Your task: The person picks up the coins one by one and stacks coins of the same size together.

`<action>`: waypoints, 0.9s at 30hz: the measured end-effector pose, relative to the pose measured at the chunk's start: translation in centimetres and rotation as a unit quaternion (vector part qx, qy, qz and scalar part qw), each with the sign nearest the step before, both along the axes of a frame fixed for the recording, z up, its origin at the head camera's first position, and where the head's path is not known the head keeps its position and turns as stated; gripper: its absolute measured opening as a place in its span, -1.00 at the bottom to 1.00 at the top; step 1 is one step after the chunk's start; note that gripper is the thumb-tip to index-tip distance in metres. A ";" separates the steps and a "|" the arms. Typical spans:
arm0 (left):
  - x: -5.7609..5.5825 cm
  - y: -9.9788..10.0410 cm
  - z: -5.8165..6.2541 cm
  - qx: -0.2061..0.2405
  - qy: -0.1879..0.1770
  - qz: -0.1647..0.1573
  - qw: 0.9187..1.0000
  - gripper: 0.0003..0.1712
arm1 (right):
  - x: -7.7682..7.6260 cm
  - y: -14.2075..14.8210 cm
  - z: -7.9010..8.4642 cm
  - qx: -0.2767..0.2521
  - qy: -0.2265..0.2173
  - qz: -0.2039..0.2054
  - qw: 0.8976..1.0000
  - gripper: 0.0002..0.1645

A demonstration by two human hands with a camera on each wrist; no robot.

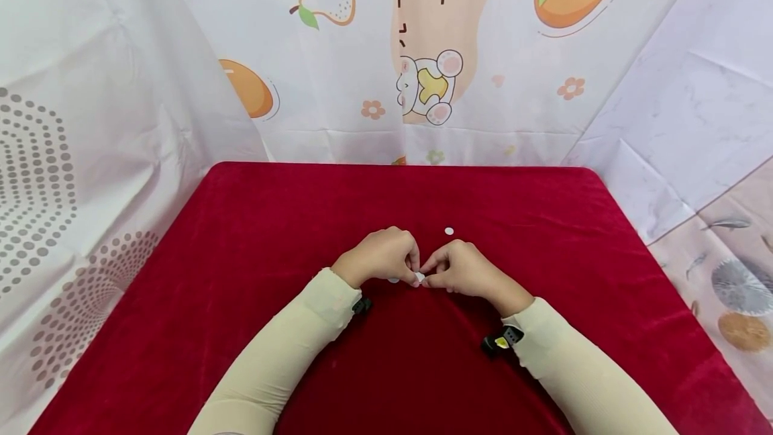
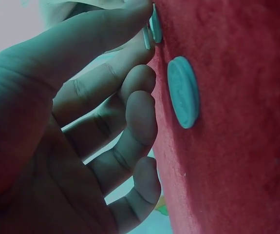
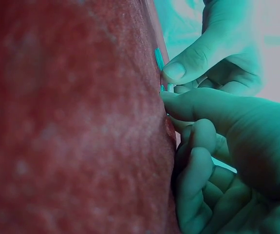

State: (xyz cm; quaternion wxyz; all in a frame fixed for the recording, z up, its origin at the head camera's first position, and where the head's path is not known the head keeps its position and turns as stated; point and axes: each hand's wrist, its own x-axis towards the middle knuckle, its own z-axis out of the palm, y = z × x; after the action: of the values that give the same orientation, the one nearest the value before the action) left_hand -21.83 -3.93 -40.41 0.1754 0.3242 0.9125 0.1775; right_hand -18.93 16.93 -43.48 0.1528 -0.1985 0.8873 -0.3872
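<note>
Above the middle of the red cloth, my left hand (image 1: 386, 254) and right hand (image 1: 465, 269) meet at the fingertips. Between them is a small white disc (image 1: 419, 277), pinched by thumb and finger from both sides. The left wrist view shows two thin pieces there, a disc (image 2: 155, 24) and a narrow edge (image 2: 146, 38) by the left fingertips. Under the left hand lies another round disc (image 2: 183, 92) with a raised rim, partly covered in the head view. In the right wrist view, the right thumb (image 3: 193, 105) sits just below the left thumb (image 3: 186, 68).
A further white disc (image 1: 449, 231) lies on the cloth beyond the right hand. The red cloth (image 1: 302, 207) covers the whole table. Printed white curtains (image 1: 338, 86) hang behind and along both sides.
</note>
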 end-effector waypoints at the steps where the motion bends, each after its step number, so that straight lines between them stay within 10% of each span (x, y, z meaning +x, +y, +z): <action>1: 0.0 0.0 0.0 -0.001 0.000 0.000 1.000 -0.82 | 0.0 0.0 0.0 0.000 -0.001 -0.001 1.000 -0.81; 27: -0.2 -0.3 -0.1 0.014 -0.039 -0.011 0.999 -0.85 | 0.0 0.1 0.0 0.001 -0.002 0.004 1.000 -0.82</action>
State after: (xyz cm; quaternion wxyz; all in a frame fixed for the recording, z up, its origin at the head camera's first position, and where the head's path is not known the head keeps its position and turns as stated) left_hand -22.03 -4.27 -40.55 0.2082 0.3294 0.8987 0.2012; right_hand -18.95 17.02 -43.47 0.1566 -0.2012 0.8864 -0.3864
